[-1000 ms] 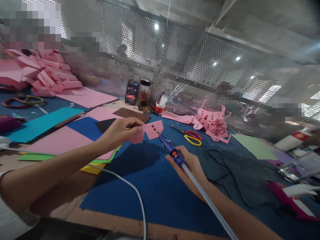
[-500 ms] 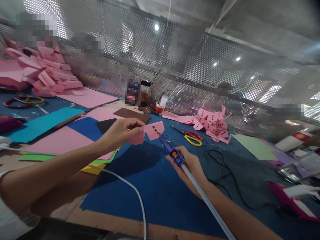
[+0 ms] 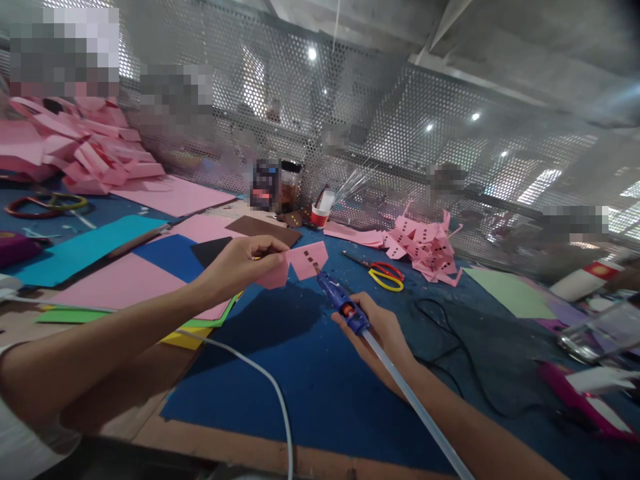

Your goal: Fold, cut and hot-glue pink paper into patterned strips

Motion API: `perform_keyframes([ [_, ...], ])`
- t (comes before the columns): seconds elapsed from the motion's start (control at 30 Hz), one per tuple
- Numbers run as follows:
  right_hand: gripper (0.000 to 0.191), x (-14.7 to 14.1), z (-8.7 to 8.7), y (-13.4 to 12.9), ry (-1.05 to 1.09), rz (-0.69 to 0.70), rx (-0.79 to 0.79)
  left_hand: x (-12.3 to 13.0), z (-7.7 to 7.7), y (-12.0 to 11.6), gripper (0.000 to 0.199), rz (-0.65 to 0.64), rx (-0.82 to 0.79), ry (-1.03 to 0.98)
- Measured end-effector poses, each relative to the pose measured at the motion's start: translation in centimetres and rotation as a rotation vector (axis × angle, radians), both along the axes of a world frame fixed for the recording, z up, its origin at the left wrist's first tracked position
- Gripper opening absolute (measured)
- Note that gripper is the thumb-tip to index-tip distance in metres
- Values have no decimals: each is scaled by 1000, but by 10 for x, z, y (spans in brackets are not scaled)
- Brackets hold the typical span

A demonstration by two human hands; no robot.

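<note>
Pinched in my left hand (image 3: 253, 263) is a notched piece of pink paper (image 3: 306, 257), lifted above the dark blue sheet (image 3: 280, 380). A short row of small dark squares (image 3: 311, 260) runs across its right part. My right hand (image 3: 383, 333) grips a blue hot glue gun (image 3: 344, 303), fingers wrapped round its body. The nozzle points up and left, at or very near the lowest dark square; whether it touches, I cannot tell. A long translucent glue stick (image 3: 415, 403) sticks out of the gun's back end.
Scissors with red and yellow handles (image 3: 387, 276) lie beyond the glue gun. Behind them is a heap of pink cutouts with dark squares (image 3: 425, 243). Coloured sheets (image 3: 95, 253) spread at left. A white cable (image 3: 265, 373) crosses in front; a black cord (image 3: 470, 360) trails right.
The glue gun's nozzle has shifted very slightly left and down along the row of dark squares. My left hand keeps the pink paper almost still.
</note>
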State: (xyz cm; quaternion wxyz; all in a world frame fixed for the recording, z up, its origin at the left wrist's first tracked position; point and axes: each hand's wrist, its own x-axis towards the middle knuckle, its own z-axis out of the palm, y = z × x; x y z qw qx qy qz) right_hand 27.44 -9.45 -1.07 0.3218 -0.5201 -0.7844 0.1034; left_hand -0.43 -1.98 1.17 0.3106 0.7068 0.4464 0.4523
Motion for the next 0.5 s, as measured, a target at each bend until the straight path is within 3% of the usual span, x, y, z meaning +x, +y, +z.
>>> perform_keyframes([
  [0.5,21,1,-5,3,3,10,6,0,-1,0,21,15,9,25],
])
